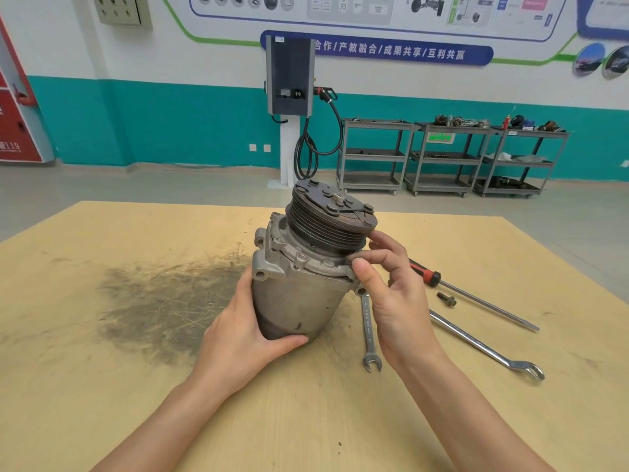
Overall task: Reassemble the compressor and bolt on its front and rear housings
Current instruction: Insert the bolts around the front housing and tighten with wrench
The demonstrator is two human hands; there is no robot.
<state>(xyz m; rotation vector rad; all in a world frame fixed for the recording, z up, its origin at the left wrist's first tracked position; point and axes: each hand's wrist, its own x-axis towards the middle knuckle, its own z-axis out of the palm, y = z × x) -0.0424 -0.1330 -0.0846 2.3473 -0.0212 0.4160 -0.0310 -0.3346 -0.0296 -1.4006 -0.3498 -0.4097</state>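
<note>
The grey compressor [299,294] stands tilted on the wooden table [102,386], its black grooved pulley and clutch plate [332,216] on top. My left hand [245,338] grips the lower body from the left, thumb across the front. My right hand [391,294] is at the front housing flange [306,264] on the right side; thumb and forefinger pinch something small at the flange edge, too hidden to name. A loose bolt [446,299] lies on the table to the right.
A small open-end spanner [369,332] lies just right of the compressor, partly under my right hand. A long ring spanner [486,345] and a red-handled screwdriver [476,294] lie further right. A dark oily stain [163,301] covers the table's left-middle. Carts stand by the far wall.
</note>
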